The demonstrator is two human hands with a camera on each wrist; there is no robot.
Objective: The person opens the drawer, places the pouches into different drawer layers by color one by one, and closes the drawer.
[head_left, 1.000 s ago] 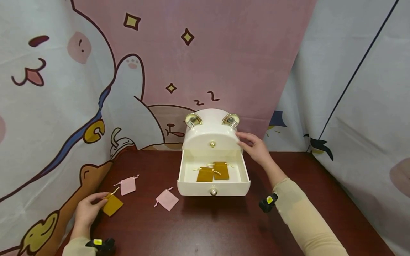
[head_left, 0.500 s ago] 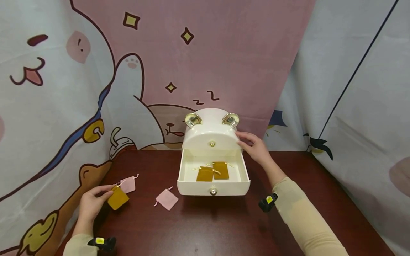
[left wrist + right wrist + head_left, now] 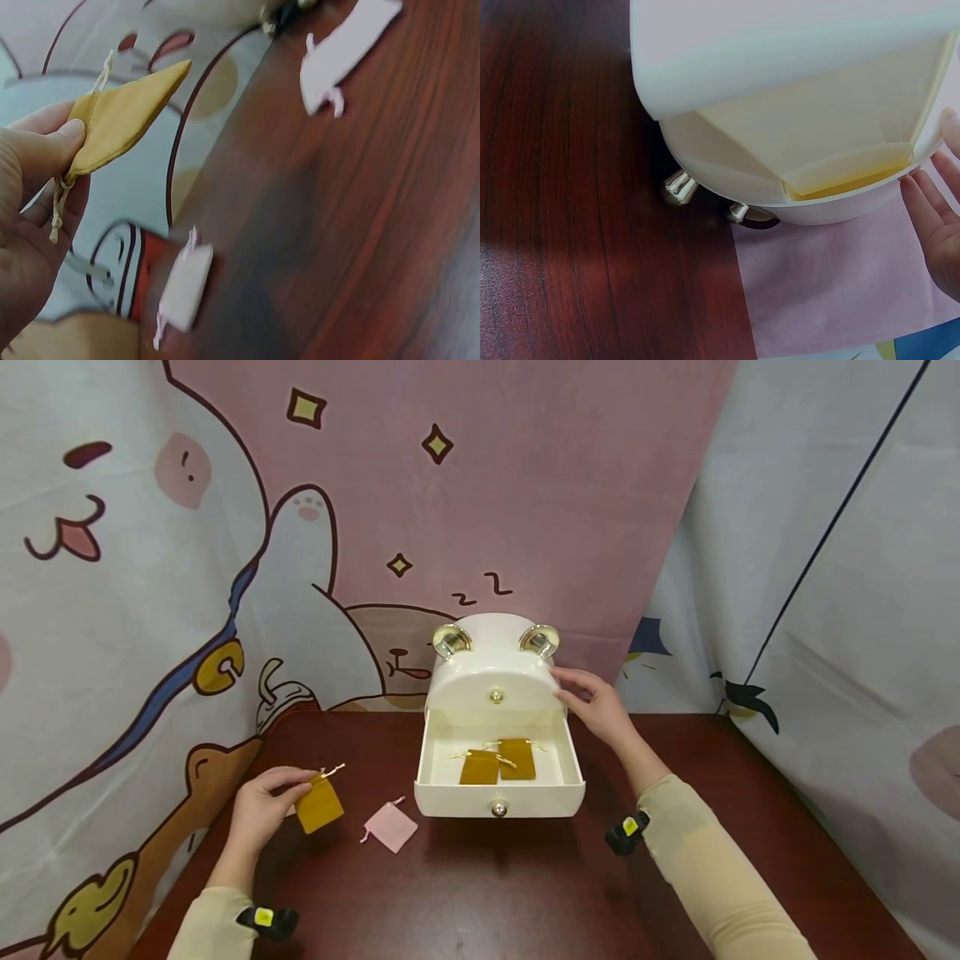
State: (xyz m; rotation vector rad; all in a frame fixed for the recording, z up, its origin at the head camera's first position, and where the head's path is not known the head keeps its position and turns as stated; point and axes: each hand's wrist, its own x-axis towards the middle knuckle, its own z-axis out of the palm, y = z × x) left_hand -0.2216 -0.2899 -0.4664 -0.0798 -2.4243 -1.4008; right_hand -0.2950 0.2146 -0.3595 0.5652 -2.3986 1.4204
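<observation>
My left hand (image 3: 262,810) pinches a mustard-yellow drawstring pouch (image 3: 320,807) near its gathered top, between thumb and fingers, above the table's left part. One pink drawstring pouch (image 3: 187,289) lies below that hand, almost wholly covered in the head view. Another pink pouch (image 3: 391,827) lies further right. A cream box with gold ears (image 3: 491,647) stands at the back, its lower drawer (image 3: 450,802) pulled out. Inside are two mustard pouches (image 3: 480,769), slightly overlapping. My right hand (image 3: 600,714) touches the box's right side with its fingertips, thumb lower down.
The dark red-brown table (image 3: 465,893) carries everything. A printed cartoon cloth (image 3: 585,510) hangs behind and at both sides. Round metal knobs (image 3: 679,189) stick out from the box's front, and the drawer juts toward me.
My left hand has lifted the mustard pouch and carried it right and away from me, passing over the nearer pink pouch. My right hand, the box and the drawer stay as they were.
</observation>
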